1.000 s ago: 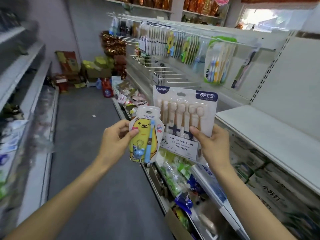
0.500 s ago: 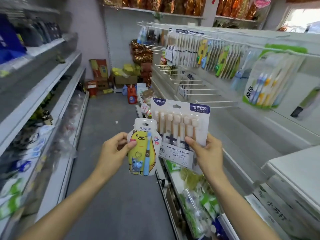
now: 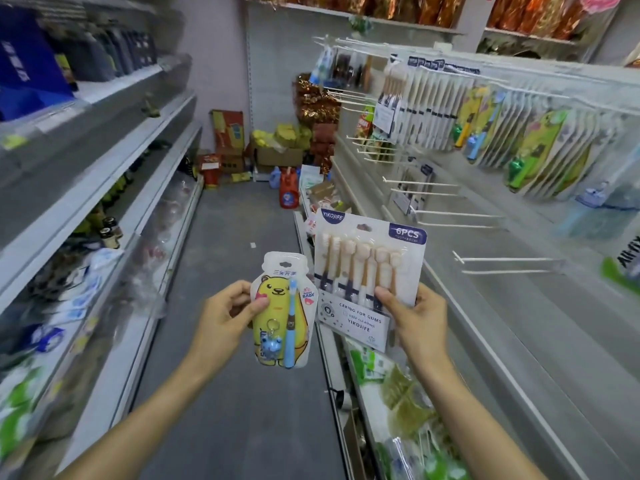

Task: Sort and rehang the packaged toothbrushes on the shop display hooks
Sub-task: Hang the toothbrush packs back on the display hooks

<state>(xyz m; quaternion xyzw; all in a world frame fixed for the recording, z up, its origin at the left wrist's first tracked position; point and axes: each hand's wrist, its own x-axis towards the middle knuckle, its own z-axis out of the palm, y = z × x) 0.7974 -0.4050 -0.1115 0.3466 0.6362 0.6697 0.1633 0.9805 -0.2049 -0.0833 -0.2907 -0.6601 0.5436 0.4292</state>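
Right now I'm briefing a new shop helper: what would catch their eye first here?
Two packs held up mid-aisle: a yellow bear pack in the left hand and a 6PCS pack in the right hand. On the right, a row of hung packs crowds the top rail, with bare hooks below it.

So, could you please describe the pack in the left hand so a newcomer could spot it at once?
Start in the aisle's middle foreground, where two hands hold packs side by side. The left hand grips the small pouch-shaped pack. Unlike the rectangular six-brush card beside it, it shows a yellow cartoon bear and one blue toothbrush.
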